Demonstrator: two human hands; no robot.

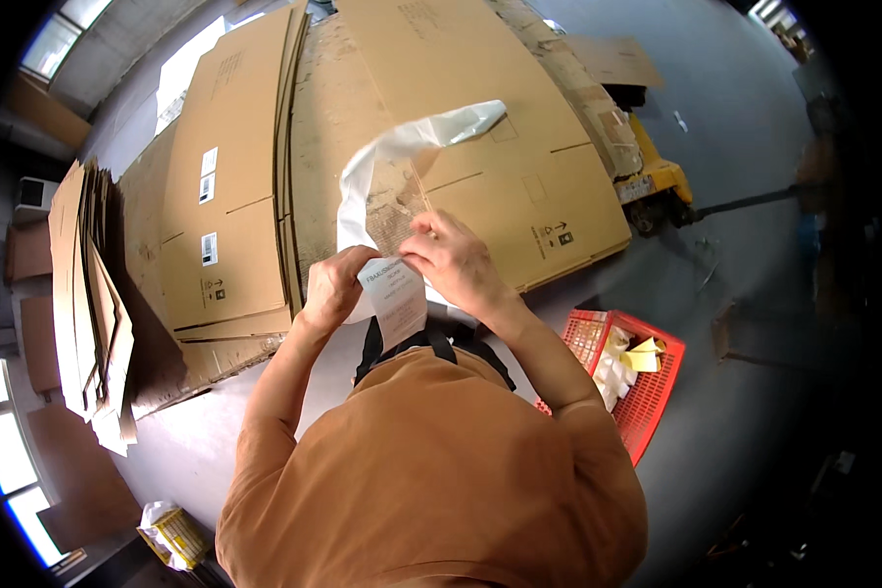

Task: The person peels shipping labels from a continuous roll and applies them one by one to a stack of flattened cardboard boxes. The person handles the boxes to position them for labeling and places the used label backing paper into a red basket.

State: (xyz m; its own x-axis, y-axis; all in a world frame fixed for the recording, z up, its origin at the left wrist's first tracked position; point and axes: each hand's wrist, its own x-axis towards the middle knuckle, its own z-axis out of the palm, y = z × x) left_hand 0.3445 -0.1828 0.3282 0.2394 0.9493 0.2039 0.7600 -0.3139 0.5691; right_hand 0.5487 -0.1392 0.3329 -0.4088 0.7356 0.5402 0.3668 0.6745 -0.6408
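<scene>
A long white label strip (356,188) — printed near end — arcs over cardboard (480,73), far end bending right.

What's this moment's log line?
left hand: gripping printed white label strip; right hand: gripping same strip; flattened cartons: ahead; red basket: right side

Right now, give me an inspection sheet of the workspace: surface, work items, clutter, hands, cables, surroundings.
Surface: worn brown cardboard sheeting between two stacks of flat brown cardboard cartons, one left, one right.
Work items: long white strip with printed text, its far end curling over the right stack.
Clutter: red perforated plastic basket on the floor, holding white and yellow scraps.
Hands: left hand pinches the strip's left edge; right hand is at its right edge, grip partly hidden.
Cables: nothing seen that is clearly one.
Surroundings: yellow pallet jack at right; upright brown cardboard sheets at far left; grey floor.
</scene>
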